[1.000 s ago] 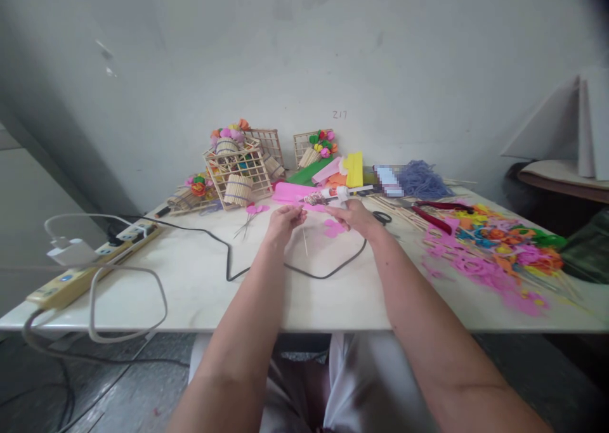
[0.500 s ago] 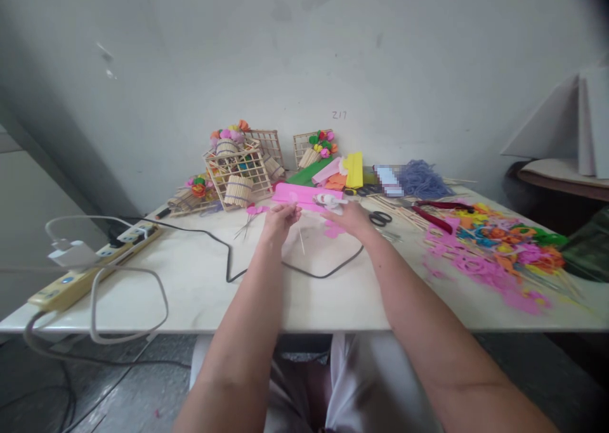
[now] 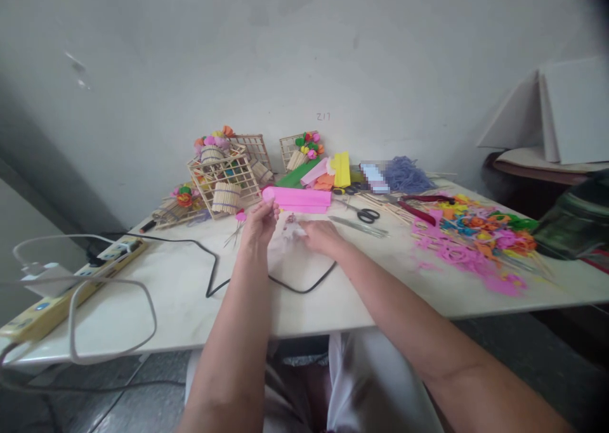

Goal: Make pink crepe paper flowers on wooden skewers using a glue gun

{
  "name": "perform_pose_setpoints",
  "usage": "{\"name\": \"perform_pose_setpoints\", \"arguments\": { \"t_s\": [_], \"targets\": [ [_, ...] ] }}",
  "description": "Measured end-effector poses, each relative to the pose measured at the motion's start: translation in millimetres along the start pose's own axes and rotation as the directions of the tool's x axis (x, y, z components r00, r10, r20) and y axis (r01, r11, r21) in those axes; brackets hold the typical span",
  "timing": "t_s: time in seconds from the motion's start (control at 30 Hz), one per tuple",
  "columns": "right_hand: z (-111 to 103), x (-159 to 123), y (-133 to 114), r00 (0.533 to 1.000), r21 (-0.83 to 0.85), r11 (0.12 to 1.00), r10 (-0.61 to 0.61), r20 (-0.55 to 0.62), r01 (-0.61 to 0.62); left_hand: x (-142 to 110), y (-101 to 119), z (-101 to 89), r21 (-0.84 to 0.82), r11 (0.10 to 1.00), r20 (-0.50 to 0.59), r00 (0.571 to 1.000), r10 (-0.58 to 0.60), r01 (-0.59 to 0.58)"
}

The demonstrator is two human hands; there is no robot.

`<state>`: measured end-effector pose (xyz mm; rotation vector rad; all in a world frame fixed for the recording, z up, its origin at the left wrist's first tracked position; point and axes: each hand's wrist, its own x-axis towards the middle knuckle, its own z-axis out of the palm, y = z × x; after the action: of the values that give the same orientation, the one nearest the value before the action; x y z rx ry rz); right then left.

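Glue gun [image 3: 291, 231] has dropped lower, centre frame, right hand [image 3: 321, 235] wrapped round it. Left hand [image 3: 260, 222] pinches a pink disc [image 3: 269, 194]. Apparently gluing; next calls for steady fingertips.

Wht glue gun [image 3: 292, 229], pnk disc [image 3: 269, 194] aloft

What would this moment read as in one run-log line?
left hand: pinching pink petal | right hand: gripping glue gun, blurred | beyond: pink paper, black-handled scissors
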<state>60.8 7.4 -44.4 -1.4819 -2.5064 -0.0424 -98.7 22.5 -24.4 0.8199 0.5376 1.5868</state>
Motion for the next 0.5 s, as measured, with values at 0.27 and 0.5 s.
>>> {"name": "perform_pose_setpoints", "arguments": {
  "t_s": [0.27,0.5],
  "targets": [
    [7.4,-0.5,-11.6,1.0,-0.036,0.999,-0.024,-0.019,0.023,0.3,-9.3,3.0,0.09,0.996,0.075,0.997,-0.025,0.018],
    [-14.8,4.7,34.8,0.953,0.057,0.971,0.237,-0.189,-0.23,1.0,-16.9,1.6,0.144,0.989,0.091,0.995,-0.039,0.026]
  ]
}}
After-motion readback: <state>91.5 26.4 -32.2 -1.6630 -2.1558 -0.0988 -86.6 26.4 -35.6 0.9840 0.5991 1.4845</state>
